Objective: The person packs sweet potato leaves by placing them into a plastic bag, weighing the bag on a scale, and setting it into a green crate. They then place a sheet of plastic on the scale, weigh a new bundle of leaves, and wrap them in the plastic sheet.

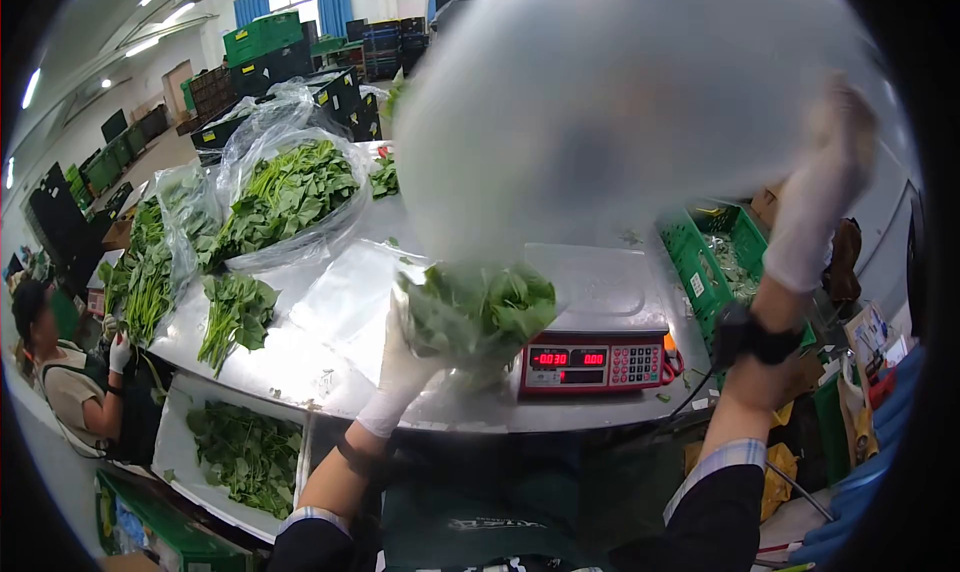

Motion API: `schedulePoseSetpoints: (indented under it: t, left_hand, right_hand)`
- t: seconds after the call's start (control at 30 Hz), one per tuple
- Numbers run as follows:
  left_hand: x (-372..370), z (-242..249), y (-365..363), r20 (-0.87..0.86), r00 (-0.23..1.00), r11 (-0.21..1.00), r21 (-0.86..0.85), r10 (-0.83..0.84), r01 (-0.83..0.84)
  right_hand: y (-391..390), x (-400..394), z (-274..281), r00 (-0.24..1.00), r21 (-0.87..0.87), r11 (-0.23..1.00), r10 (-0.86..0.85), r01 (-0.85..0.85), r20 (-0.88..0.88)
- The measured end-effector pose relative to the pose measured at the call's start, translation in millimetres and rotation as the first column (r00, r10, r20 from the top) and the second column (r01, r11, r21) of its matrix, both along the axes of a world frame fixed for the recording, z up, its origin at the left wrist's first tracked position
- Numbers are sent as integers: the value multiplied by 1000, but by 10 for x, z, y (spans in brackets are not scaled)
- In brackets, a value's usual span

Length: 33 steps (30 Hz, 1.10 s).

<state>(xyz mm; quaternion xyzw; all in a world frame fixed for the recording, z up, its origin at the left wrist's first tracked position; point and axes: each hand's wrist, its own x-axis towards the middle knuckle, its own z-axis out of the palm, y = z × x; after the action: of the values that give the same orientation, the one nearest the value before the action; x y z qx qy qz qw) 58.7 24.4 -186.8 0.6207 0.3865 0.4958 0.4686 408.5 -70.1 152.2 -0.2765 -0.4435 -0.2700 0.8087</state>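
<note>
Gloved in white, my left hand is closed around the left side of a bunch of leafy greens in front of me. My right hand, also gloved, is raised at the upper right and grips the edge of a large clear plastic bag. The bag is blurred and spreads across the upper middle, its lower part reaching down over the greens. Just right of the bunch stands a red digital scale with lit red digits and a metal plate.
More greens in open plastic lie at the left of the metal table, beside a loose bunch. A white bin holds leaves below. Green crate at right. A co-worker is at far left.
</note>
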Motion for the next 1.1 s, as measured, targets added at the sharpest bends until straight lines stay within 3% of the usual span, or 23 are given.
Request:
schedulePoseSetpoints:
  t: [0.03, 0.07, 0.1, 0.17, 0.2, 0.23, 0.3, 0.33, 0.37, 0.43, 0.47, 0.53, 0.57, 0.67, 0.7, 0.73, 0.77, 0.8, 0.87, 0.9, 0.97, 1.0, 1.1]
  left_hand:
    - [39, 35, 35, 109, 994, 995, 100, -19, 8]
    - [28, 56, 9, 104, 994, 997, 71, 23, -31]
    - [20, 79, -8, 102, 993, 997, 44, 64, -69]
    - [22, -31, 78, 170, 983, 997, 31, 64, -70]
    - [36, -97, 70, 226, 972, 997, 12, 67, -71]
    - [79, 10, -10, 269, 960, 997, 0, 74, -77]
    - [83, 69, -77, 198, 974, 993, 14, 110, -115]
    - [67, 95, -119, 205, 973, 994, 12, 105, -110]
    - [36, 121, -164, 180, 976, 992, 21, 120, -126]
    - [-7, 232, -267, 161, 975, 987, 30, 154, -161]
    - [-58, 308, -338, 143, 980, 990, -2, 141, -142]
    - [-182, 378, -426, 95, 985, 989, -57, 141, -136]
    - [-247, 412, -466, 75, 983, 985, -61, 166, -161]
    - [-384, 490, -533, 126, 984, 986, -125, 123, -107]
    - [-429, 488, -546, 123, 984, 986, -121, 131, -116]
    - [-454, 480, -553, 124, 985, 988, -112, 123, -109]
    - [-465, 474, -555, 128, 985, 989, -107, 114, -100]
    - [-487, 484, -560, 116, 989, 992, -95, 96, -85]
    - [-521, 412, -536, 149, 985, 985, -165, 81, -56]
    - [-543, 376, -517, 180, 982, 975, -220, 64, -23]
    - [-588, 335, -486, 158, 986, 966, -258, 46, -3]
    - [-593, 323, -479, 169, 985, 967, -253, 29, 15]
    - [-687, 304, -451, 188, 980, 967, -231, -64, 107]
  right_hand:
    - [2, 151, 146, 984, 247, 957, -171, 154, 48]
    - [-121, 264, 189, 930, 226, 915, -360, 335, 77]
    - [-143, 263, 112, 929, 227, 914, -362, 336, 83]
    - [-109, 260, -225, 878, -176, 947, -167, 270, 448]
    - [-81, 205, -485, 439, -146, 518, -504, 843, 744]
    - [73, -77, -731, 422, -108, 715, -277, 691, 863]
    - [351, -80, -1594, 388, -328, 622, 43, 711, 921]
    - [398, -75, -2002, 466, -502, 560, 221, 659, 857]
    - [422, -114, -2382, 548, -626, 434, 305, 648, 779]
    - [568, -99, -3048, 630, -752, 422, 414, 506, 657]
    - [588, -159, -3093, 622, -753, 430, 428, 499, 656]
    - [652, -342, -3214, 612, -762, 312, 459, 567, 644]
    - [698, -391, -3236, 612, -775, 321, 479, 545, 629]
    - [884, -312, -3059, 600, -850, 91, 670, 518, 438]
    - [866, -396, -2916, 596, -852, 99, 673, 514, 438]
    - [790, -497, -2693, 715, -965, 165, 649, 202, 260]
    - [704, -576, -2466, 767, -965, 229, 640, -126, 52]
    - [605, -637, -2253, 764, -967, 223, 643, -120, 54]
    - [415, -738, -1961, 581, -931, 236, 813, -280, 31]
    - [393, -756, -1921, 589, -932, 224, 808, -284, 15]
    - [399, -765, -1841, 468, -939, 345, 826, 23, 314]
    - [406, -803, -1817, 494, -915, 394, 781, 84, 382]
    - [460, -859, -1726, 422, -885, 465, 797, 29, 433]
